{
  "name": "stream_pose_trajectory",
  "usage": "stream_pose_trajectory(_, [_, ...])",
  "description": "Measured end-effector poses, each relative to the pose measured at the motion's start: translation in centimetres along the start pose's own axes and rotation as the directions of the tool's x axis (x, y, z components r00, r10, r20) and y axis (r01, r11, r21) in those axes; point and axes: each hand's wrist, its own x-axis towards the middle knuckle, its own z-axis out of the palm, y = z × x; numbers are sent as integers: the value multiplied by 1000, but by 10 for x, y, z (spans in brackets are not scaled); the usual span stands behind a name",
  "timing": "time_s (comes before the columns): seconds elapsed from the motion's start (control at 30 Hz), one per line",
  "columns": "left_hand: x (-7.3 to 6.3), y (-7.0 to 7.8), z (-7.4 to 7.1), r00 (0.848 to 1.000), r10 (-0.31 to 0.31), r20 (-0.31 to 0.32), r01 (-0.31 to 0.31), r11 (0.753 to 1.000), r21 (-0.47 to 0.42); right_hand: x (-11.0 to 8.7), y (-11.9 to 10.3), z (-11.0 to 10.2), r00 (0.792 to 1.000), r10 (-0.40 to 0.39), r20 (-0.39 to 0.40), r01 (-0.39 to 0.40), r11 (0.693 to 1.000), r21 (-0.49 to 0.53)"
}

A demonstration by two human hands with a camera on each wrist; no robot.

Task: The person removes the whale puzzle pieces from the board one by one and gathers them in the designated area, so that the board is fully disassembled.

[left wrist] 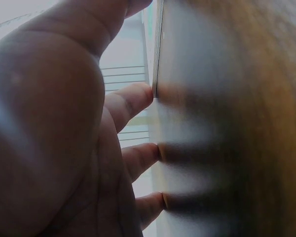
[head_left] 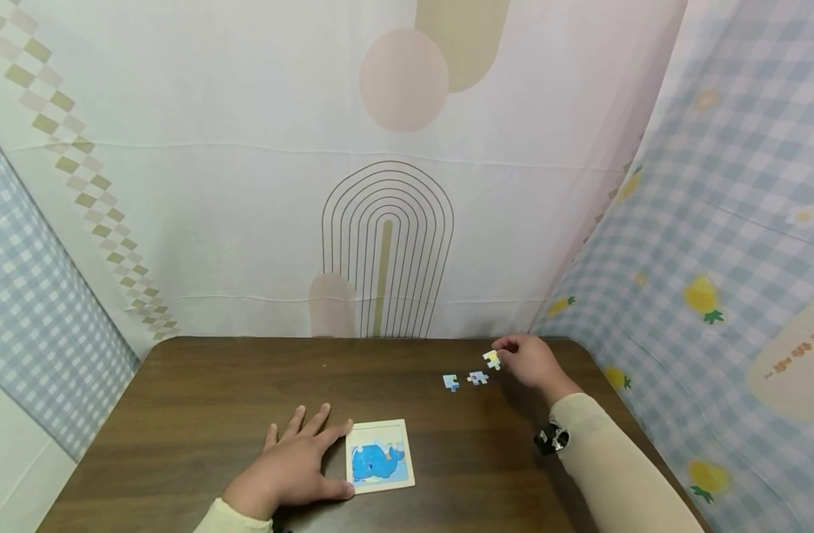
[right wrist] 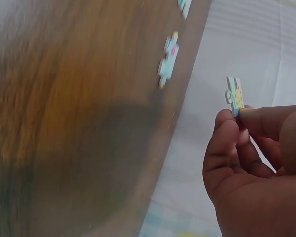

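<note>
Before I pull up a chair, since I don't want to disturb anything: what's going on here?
Someone is handling a whale jigsaw puzzle. Their right hand has a yellow-patterned jigsaw piece in its grip, pinched and lifted off the wooden table. Two loose jigsaw pieces lie near that hand. The left hand, fingers spread, touches the left side of the puzzle's pale frame with thumb and index finger.

left hand [left wrist: 64, 123] | fingertips [left wrist: 147, 152] on wooden tabletop [left wrist: 281, 123] | one touching thin board [left wrist: 158, 54]
</note>
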Motion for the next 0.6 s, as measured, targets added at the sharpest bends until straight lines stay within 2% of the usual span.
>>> stream_pose_trajectory(0.3, [-1, 1, 1, 1000, 3, -8, -3, 1000, 3, 8, 23, -3, 998, 63, 9, -62, 998, -9])
stream_pose_trajectory(0.6, [0, 1, 0, 1000, 3, -6, -3, 1000, 0, 10, 29, 1, 992, 115, 45, -114, 993, -34])
